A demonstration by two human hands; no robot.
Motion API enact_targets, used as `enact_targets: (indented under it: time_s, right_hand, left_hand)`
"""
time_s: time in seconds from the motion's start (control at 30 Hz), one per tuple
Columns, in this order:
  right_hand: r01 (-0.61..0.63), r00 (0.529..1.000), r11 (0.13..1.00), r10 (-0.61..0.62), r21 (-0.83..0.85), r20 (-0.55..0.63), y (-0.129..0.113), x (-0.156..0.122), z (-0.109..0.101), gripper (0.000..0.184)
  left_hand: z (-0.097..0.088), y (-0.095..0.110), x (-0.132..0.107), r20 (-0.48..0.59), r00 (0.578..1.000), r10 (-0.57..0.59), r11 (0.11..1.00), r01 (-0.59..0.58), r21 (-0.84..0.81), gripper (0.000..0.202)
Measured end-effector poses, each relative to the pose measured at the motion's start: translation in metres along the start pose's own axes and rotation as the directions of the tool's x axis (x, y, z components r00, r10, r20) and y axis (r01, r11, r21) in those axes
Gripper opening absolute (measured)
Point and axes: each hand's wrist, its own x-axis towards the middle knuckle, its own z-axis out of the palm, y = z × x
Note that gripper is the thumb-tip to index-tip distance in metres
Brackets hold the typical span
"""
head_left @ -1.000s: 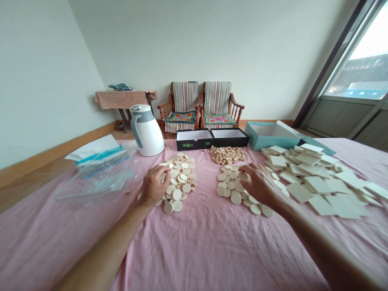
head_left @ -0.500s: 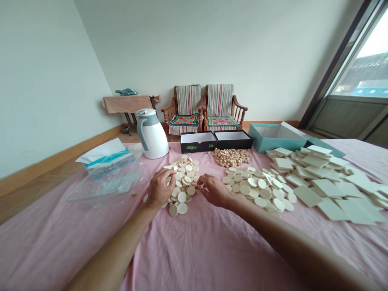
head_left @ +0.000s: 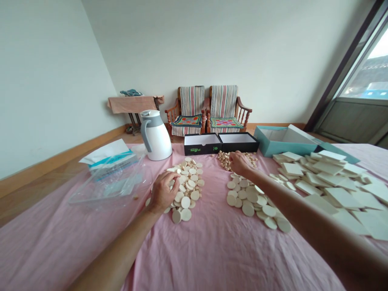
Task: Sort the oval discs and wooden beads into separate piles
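My left hand (head_left: 162, 192) rests on the left pile of cream round discs (head_left: 188, 184), its fingers curled and pinching a disc at the pile's near left side. My right hand (head_left: 239, 163) reaches farther back over the heap of small tan beads (head_left: 226, 158), fingers bent down into them; what they hold, if anything, is hidden. Between my arms lies a second pile of larger round discs (head_left: 251, 200) on the pink cloth (head_left: 206, 246).
Cream square tiles (head_left: 330, 182) cover the right side. Behind stand two open black boxes (head_left: 220, 143), a teal box (head_left: 273, 139), a white jug (head_left: 156, 135) and a clear plastic tray (head_left: 106, 182) with a tissue pack (head_left: 107, 155). Two wooden chairs (head_left: 209, 109) stand by the wall.
My right hand moved from the large disc pile to the left pile, then back and away to the bead heap. My left hand stayed on the left pile. The camera shifted slightly left.
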Motion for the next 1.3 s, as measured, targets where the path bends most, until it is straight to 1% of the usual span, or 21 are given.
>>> enact_targets:
  time_s: [0.07,0.1,0.13,0.2,0.27,0.3,0.33,0.4,0.47,0.6,0.7,0.8,0.9,1.0,1.07,1.1,1.17,1.2,1.23,1.3]
  right_hand:
    - [-0.019,1.000,1.000,0.019,-0.005,-0.017,0.009,0.006,-0.009,0.030]
    - [-0.025,0.999,1.000,0.025,-0.006,-0.025,0.009,0.007,-0.011,0.034]
    - [-0.031,0.999,1.000,0.030,-0.008,-0.029,0.007,0.006,-0.011,0.034]
    - [-0.023,0.999,1.000,0.023,-0.005,-0.026,-0.004,-0.001,-0.006,0.022]
    - [0.071,0.997,0.997,-0.072,0.036,0.013,-0.022,-0.013,0.005,0.013]
    - [0.162,0.985,0.984,-0.166,0.081,0.046,-0.032,-0.019,0.011,0.014]
    - [0.256,0.960,0.957,-0.269,0.140,0.081,-0.043,-0.026,0.016,0.016]
    - [0.357,0.913,0.905,-0.390,0.231,0.117,-0.061,-0.039,0.027,0.020]
    - [0.370,0.898,0.883,-0.419,0.289,0.132,-0.076,-0.048,0.036,0.021]
    - [0.341,0.909,0.891,-0.394,0.301,0.137,-0.091,-0.055,0.052,0.020]
    - [0.335,0.920,0.900,-0.376,0.278,0.110,-0.088,-0.052,0.056,0.019]
    - [0.285,0.950,0.932,-0.306,0.225,0.066,-0.069,-0.039,0.049,0.021]
    - [0.172,0.984,0.981,-0.175,0.089,0.021,-0.038,-0.017,0.033,0.021]
    - [0.041,0.999,0.998,-0.042,-0.043,-0.018,-0.008,0.005,0.016,0.017]
    - [-0.046,0.997,0.995,0.040,-0.092,-0.063,0.002,0.013,0.008,0.018]
    - [-0.079,0.993,0.992,0.070,-0.099,-0.092,0.004,0.015,0.006,0.019]
    - [-0.086,0.989,0.992,0.074,-0.089,-0.131,-0.001,0.014,0.006,0.018]
    - [-0.055,0.991,0.996,0.045,-0.074,-0.126,-0.007,0.011,0.008,0.017]
    - [0.001,0.995,0.999,-0.006,-0.050,-0.101,-0.015,0.007,0.012,0.016]
    - [0.143,0.990,0.989,-0.143,0.022,-0.004,-0.033,-0.005,0.021,0.014]
  left_hand:
    - [-0.001,0.000,0.001,0.000,1.000,-0.002,1.000,0.002,0.006,0.014]
    - [-0.001,0.000,0.001,-0.001,1.000,-0.003,1.000,0.003,0.009,0.014]
    - [-0.002,0.000,0.001,-0.003,1.000,-0.003,1.000,0.003,0.011,0.014]
    - [-0.002,0.000,0.002,-0.004,1.000,-0.002,1.000,0.002,0.012,0.014]
    - [-0.001,0.000,0.002,0.000,1.000,-0.006,1.000,0.006,0.005,0.014]
    - [-0.001,-0.001,0.002,0.002,1.000,-0.009,1.000,0.009,-0.001,0.014]
    - [0.000,-0.001,0.002,0.005,1.000,-0.011,1.000,0.011,-0.006,0.014]
    - [0.000,-0.001,0.001,0.005,1.000,-0.015,1.000,0.015,-0.014,0.014]
    - [0.001,-0.002,0.000,0.002,1.000,-0.018,1.000,0.018,-0.016,0.014]
    - [0.000,-0.002,0.000,0.002,1.000,-0.018,1.000,0.018,-0.023,0.015]
    - [-0.001,-0.002,0.000,0.002,1.000,-0.023,1.000,0.023,-0.021,0.014]
    - [-0.001,-0.002,0.000,0.005,1.000,-0.019,1.000,0.019,-0.018,0.015]
    - [-0.001,-0.002,0.001,0.009,1.000,-0.011,1.000,0.011,-0.017,0.015]
    - [0.000,-0.003,0.001,0.015,1.000,-0.012,1.000,0.012,-0.015,0.014]
    - [0.000,-0.004,0.001,0.012,1.000,-0.013,1.000,0.013,-0.010,0.014]
    - [0.000,-0.004,0.001,0.010,1.000,-0.013,1.000,0.013,-0.008,0.014]
    - [0.001,-0.004,0.001,0.007,1.000,-0.014,1.000,0.014,-0.005,0.014]
    - [0.001,-0.004,0.001,0.005,1.000,-0.014,1.000,0.014,-0.006,0.014]
    - [0.001,-0.005,0.001,0.004,1.000,-0.013,1.000,0.013,-0.007,0.014]
    - [0.001,-0.005,0.000,0.006,1.000,-0.012,1.000,0.012,-0.010,0.014]
